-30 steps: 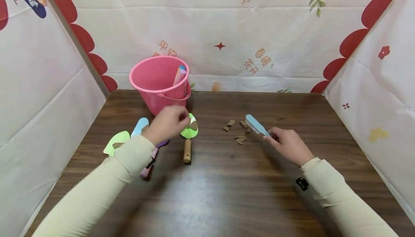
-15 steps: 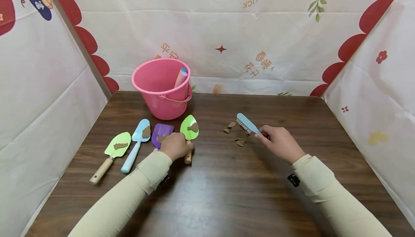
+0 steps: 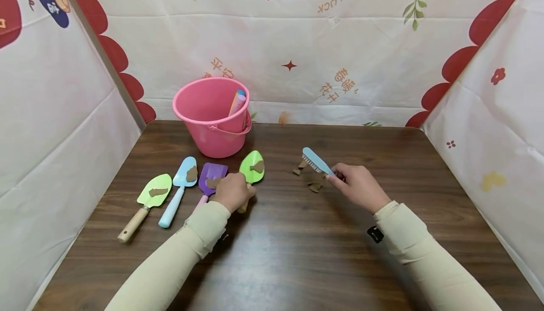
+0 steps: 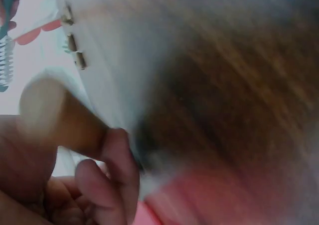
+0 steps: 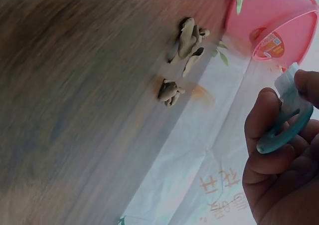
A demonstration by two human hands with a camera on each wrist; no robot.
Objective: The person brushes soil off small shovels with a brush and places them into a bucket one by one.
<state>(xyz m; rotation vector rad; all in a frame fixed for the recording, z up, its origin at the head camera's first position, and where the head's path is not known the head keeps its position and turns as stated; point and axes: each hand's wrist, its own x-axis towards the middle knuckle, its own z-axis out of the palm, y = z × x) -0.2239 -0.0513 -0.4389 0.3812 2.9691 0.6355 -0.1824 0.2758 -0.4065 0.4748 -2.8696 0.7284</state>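
My left hand (image 3: 233,192) grips the wooden handle (image 4: 75,117) of a small green trowel (image 3: 252,163), whose blade carries a brown patch. In my right hand (image 3: 359,185) is a light blue brush (image 3: 316,159), bristles facing down and left, above several brown clay-like scraps (image 3: 315,186). The looped end of the brush handle (image 5: 286,132) shows between the fingers in the right wrist view. Left of my left hand lie a purple shovel (image 3: 212,174), a blue trowel (image 3: 185,171) and another green trowel (image 3: 155,189), each with a brown patch on its blade.
A pink bucket (image 3: 204,133) stands at the back left of the dark wooden table (image 3: 297,254), with a pink-and-blue object (image 3: 238,102) inside. White printed cloth (image 3: 297,84) walls the back and both sides.
My left hand came down from near the bucket to the green trowel's handle and took hold; the trowel has turned slightly. My right hand moved left, bringing the brush over the scraps.
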